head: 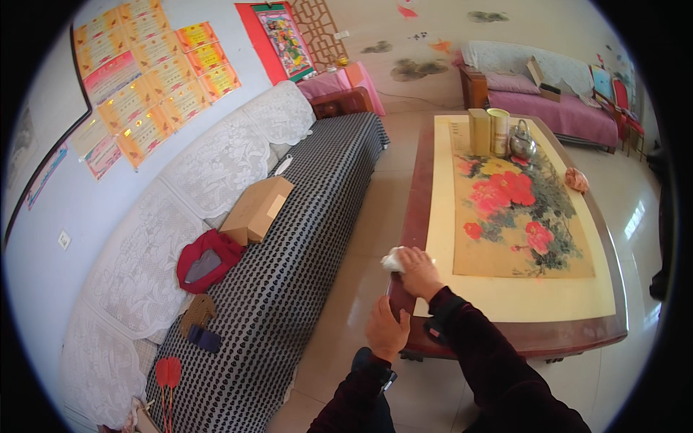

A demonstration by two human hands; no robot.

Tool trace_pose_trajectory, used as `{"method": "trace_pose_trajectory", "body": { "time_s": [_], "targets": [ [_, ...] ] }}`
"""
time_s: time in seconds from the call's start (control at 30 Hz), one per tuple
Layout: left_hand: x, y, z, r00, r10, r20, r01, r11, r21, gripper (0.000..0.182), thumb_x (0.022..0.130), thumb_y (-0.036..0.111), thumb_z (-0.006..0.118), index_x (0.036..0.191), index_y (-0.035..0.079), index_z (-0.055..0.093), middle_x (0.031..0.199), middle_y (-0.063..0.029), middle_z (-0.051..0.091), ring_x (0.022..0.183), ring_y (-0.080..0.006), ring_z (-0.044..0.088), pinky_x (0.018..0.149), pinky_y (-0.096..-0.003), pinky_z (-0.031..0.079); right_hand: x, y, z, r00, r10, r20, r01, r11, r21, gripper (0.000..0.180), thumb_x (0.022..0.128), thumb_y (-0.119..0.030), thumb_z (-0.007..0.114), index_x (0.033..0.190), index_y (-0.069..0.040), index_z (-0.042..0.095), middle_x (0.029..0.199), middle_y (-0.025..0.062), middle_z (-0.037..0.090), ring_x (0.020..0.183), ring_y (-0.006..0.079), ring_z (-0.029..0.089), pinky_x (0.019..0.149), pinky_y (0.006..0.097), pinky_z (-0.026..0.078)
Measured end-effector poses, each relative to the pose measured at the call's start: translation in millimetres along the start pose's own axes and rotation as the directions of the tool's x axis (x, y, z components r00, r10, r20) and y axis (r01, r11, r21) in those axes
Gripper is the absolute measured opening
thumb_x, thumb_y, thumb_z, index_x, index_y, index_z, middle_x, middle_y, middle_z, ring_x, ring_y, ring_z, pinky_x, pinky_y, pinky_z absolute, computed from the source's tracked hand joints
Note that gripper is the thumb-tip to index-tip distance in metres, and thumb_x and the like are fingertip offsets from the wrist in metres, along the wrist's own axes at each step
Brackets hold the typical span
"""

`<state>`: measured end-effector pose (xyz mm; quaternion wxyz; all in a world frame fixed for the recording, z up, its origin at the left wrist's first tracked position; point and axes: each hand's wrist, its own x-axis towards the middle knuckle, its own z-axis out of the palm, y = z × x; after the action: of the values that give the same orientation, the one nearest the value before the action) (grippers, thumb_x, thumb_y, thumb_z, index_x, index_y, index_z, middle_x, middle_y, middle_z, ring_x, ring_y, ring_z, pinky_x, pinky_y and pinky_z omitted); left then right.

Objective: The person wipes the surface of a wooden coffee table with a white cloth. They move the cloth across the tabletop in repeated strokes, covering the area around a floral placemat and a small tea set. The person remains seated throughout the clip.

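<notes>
Under the fingers of my right hand (419, 273) is a crumpled white cloth (393, 260), pressed on the near left edge of a dark red wooden table (557, 331). My left hand (387, 329) rests at the table's corner, nearer to me, with the fingers apart and nothing seen in it. A cream mat (530, 300) covers the table top, bearing a painting of red and yellow flowers (520, 216). Near the far end stand a tan box (479, 132), a pale cylindrical canister (498, 131) and a metal kettle (522, 145). A crumpled orange-pink cloth (576, 179) lies at the right edge.
Left of the table runs a long sofa with a black-and-white patterned cover (292, 238). On it lie an open cardboard box (257, 210), a dark red cloth item (208, 260) and a dark blue item (204, 339). Another sofa (552, 116) stands beyond the table. Tiled floor separates table and sofas.
</notes>
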<state>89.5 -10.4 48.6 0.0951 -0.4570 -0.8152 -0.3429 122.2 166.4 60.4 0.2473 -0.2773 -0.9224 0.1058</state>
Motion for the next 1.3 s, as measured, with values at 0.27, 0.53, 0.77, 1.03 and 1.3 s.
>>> {"method": "trace_pose_trajectory", "body": {
  "time_s": [0.27,0.53,0.77,1.03,1.3],
  "targets": [
    [-0.2,-5.9,2.1,0.998,0.052,-0.021,-0.053,0.997,-0.060,0.049,0.086,0.026,0.067,0.125,0.004,0.049,0.127,-0.0187,0.057,0.110,-0.0397,0.059,0.090,-0.0481,0.050,-42.2,75.8,-51.8,0.992,0.089,0.091,-0.088,0.996,-0.012,0.061,0.088,-0.019,0.062,0.145,-0.007,0.044,0.147,0.0132,0.048,0.137,0.0333,0.043,0.115,0.0455,0.033],
    [-0.9,-1.4,3.5,0.999,0.037,-0.035,-0.038,0.999,-0.036,0.045,0.086,0.022,0.066,0.122,0.002,0.049,0.124,-0.0203,0.057,0.111,-0.0405,0.059,0.092,-0.0455,0.051,-232.2,285.2,-189.0,0.855,0.412,-0.316,-0.472,0.870,-0.142,0.052,0.086,-0.013,0.062,0.136,-0.003,0.050,0.130,0.0193,0.057,0.123,0.0390,0.052,0.106,0.0465,0.041],
    [-0.2,4.8,-1.2,0.998,0.045,-0.046,-0.042,0.997,0.064,0.046,0.085,0.024,0.067,0.123,0.004,0.050,0.125,-0.0176,0.058,0.111,-0.0384,0.060,0.090,-0.0451,0.052,-395.5,392.8,-273.5,0.514,0.730,-0.451,-0.857,0.465,-0.224,0.055,0.090,-0.014,0.055,0.143,-0.006,0.042,0.139,0.0192,0.053,0.129,0.0389,0.049,0.107,0.0474,0.041],
    [2.5,9.7,-6.0,0.992,0.090,-0.087,-0.084,0.994,0.070,0.044,0.084,0.024,0.067,0.120,0.002,0.053,0.122,-0.0187,0.059,0.102,-0.0394,0.063,0.084,-0.0472,0.053,-277.5,372.2,-210.0,0.559,0.691,-0.457,-0.821,0.536,-0.195,0.058,0.089,-0.017,0.056,0.144,-0.006,0.042,0.132,0.0199,0.056,0.122,0.0405,0.053,0.102,0.0514,0.042],
    [2.9,5.9,-6.7,0.989,0.115,-0.090,-0.111,0.993,0.050,0.046,0.084,0.025,0.067,0.121,0.001,0.053,0.124,-0.0202,0.058,0.105,-0.0401,0.062,0.086,-0.0469,0.052,-70.9,206.8,-72.6,0.917,0.302,-0.262,-0.377,0.869,-0.320,0.062,0.080,-0.016,0.062,0.138,-0.001,0.046,0.133,0.0160,0.054,0.121,0.0368,0.050,0.102,0.0489,0.040]
  ]
}}
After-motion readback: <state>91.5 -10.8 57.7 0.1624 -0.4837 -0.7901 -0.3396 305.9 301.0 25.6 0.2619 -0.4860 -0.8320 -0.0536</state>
